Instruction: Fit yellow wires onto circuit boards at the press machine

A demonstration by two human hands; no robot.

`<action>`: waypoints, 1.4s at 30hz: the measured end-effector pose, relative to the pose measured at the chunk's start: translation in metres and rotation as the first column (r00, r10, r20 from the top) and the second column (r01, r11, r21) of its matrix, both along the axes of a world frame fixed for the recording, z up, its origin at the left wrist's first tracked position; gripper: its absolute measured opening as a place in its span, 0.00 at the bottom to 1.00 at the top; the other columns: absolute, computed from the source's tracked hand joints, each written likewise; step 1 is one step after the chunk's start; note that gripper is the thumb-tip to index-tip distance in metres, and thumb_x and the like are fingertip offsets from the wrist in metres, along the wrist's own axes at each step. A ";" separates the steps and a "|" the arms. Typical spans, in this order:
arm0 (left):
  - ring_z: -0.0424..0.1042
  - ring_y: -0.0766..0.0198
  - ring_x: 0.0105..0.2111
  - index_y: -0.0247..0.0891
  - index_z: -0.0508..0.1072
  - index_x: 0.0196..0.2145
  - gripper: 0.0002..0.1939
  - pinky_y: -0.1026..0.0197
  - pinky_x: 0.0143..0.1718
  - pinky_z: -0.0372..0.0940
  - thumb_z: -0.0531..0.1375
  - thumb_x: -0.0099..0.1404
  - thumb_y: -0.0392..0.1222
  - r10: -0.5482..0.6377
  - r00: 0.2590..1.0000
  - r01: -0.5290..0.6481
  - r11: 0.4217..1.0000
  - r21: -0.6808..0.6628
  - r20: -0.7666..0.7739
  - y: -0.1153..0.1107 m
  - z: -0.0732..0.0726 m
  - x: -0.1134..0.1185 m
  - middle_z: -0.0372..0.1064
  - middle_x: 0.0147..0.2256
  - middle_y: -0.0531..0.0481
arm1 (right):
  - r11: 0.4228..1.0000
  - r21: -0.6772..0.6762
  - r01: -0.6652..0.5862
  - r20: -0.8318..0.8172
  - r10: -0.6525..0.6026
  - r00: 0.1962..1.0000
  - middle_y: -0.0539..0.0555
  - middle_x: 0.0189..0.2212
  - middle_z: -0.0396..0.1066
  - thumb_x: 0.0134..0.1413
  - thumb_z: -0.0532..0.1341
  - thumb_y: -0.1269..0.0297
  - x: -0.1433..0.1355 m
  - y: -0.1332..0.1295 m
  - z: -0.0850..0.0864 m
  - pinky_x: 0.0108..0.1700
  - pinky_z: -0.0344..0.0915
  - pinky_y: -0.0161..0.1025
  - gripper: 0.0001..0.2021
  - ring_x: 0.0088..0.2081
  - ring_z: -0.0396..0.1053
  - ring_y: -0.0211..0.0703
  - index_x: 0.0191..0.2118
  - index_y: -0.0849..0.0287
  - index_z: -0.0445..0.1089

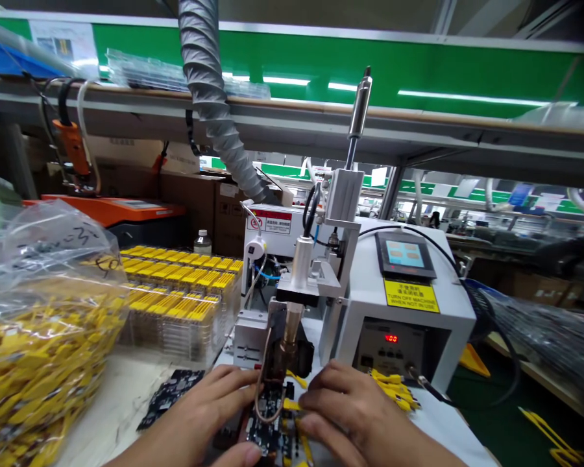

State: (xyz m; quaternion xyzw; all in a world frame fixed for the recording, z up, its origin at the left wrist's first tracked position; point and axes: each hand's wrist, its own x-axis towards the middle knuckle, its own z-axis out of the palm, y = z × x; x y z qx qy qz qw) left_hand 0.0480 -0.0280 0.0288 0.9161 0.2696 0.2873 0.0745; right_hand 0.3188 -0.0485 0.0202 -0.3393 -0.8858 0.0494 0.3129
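Note:
A black circuit board lies under the soldering machine's head, and a thin looped tube hangs in front of it. My left hand rests along the board's left side, fingers stretched forward and thumb apart near the close edge. On the other side, my right hand has bent fingers closed at a yellow strip that meets the board's right edge. The fingertips partly hide this strip. Another dark circuit board lies on the table beyond my left wrist.
A clear bag of yellow parts fills the left side. Behind it stand clear trays with rows of yellow pieces. Loose yellow strips lie right of my right hand, before the white control box. A grey hose hangs overhead.

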 end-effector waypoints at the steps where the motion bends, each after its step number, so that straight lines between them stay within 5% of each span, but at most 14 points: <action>1: 0.74 0.52 0.51 0.51 0.70 0.58 0.23 0.53 0.54 0.69 0.61 0.66 0.51 -0.001 1.000 0.001 1.000 0.004 0.008 0.000 0.001 0.000 0.75 0.53 0.48 | 0.998 -0.035 0.043 0.013 -0.042 0.999 0.55 0.33 0.74 0.64 0.56 0.70 0.003 0.000 0.004 0.38 0.67 0.38 0.11 0.36 0.70 0.45 0.41 0.59 0.76; 4: 0.75 0.54 0.50 0.51 0.70 0.58 0.22 0.56 0.54 0.69 0.61 0.68 0.52 0.000 0.999 0.000 1.000 0.020 0.033 -0.001 0.003 0.000 0.75 0.52 0.48 | 0.947 -0.091 0.308 0.144 -0.293 0.945 0.56 0.34 0.73 0.66 0.55 0.71 0.017 0.002 0.019 0.39 0.67 0.41 0.11 0.37 0.71 0.46 0.38 0.59 0.76; 8: 0.74 0.51 0.51 0.52 0.68 0.60 0.26 0.54 0.54 0.69 0.63 0.65 0.54 -0.016 1.000 0.015 1.000 0.028 0.024 0.004 -0.001 -0.003 0.75 0.53 0.47 | 0.791 -0.064 0.608 0.456 -0.518 0.723 0.56 0.33 0.75 0.61 0.59 0.78 0.033 0.004 0.030 0.36 0.66 0.42 0.10 0.35 0.73 0.49 0.33 0.58 0.76; 15: 0.72 0.47 0.52 0.49 0.66 0.61 0.32 0.51 0.52 0.69 0.61 0.63 0.63 -0.107 0.990 0.110 0.994 -0.026 0.088 0.012 -0.012 -0.006 0.72 0.54 0.41 | 0.767 0.001 0.641 0.567 -0.529 0.632 0.56 0.31 0.76 0.50 0.61 0.84 0.040 -0.002 0.015 0.27 0.56 0.38 0.14 0.33 0.75 0.53 0.31 0.56 0.77; 25: 0.67 0.46 0.57 0.52 0.58 0.65 0.32 0.47 0.55 0.64 0.60 0.66 0.54 -0.132 0.983 0.138 0.990 -0.041 0.129 0.009 -0.019 -0.002 0.66 0.60 0.42 | 0.715 0.108 0.690 0.589 -0.605 0.536 0.59 0.30 0.76 0.49 0.61 0.85 0.035 0.007 0.007 0.23 0.48 0.36 0.13 0.31 0.75 0.53 0.29 0.59 0.76; 31: 0.72 0.49 0.52 0.50 0.67 0.60 0.26 0.52 0.52 0.69 0.59 0.67 0.59 -0.034 0.991 0.041 0.998 -0.053 0.127 0.002 -0.006 0.002 0.71 0.55 0.43 | 0.729 0.087 0.679 0.565 -0.597 0.569 0.59 0.30 0.76 0.51 0.61 0.84 0.029 0.010 0.005 0.23 0.44 0.38 0.12 0.32 0.76 0.57 0.31 0.60 0.75; 36: 0.70 0.51 0.55 0.52 0.72 0.55 0.21 0.53 0.55 0.68 0.60 0.67 0.58 0.038 0.992 -0.040 0.999 0.015 0.119 0.004 -0.015 0.000 0.72 0.55 0.47 | 0.763 0.058 0.644 0.496 -0.582 0.645 0.58 0.30 0.74 0.56 0.59 0.82 0.022 0.007 0.012 0.29 0.59 0.39 0.10 0.31 0.73 0.53 0.38 0.61 0.72; 42: 0.72 0.49 0.52 0.50 0.72 0.56 0.20 0.50 0.53 0.70 0.59 0.69 0.53 0.031 0.997 -0.035 0.997 0.062 0.073 0.010 -0.015 0.003 0.74 0.53 0.47 | 0.904 0.047 0.425 0.151 -0.427 0.892 0.57 0.35 0.70 0.67 0.52 0.73 0.018 0.002 0.017 0.40 0.66 0.45 0.10 0.38 0.67 0.51 0.38 0.60 0.70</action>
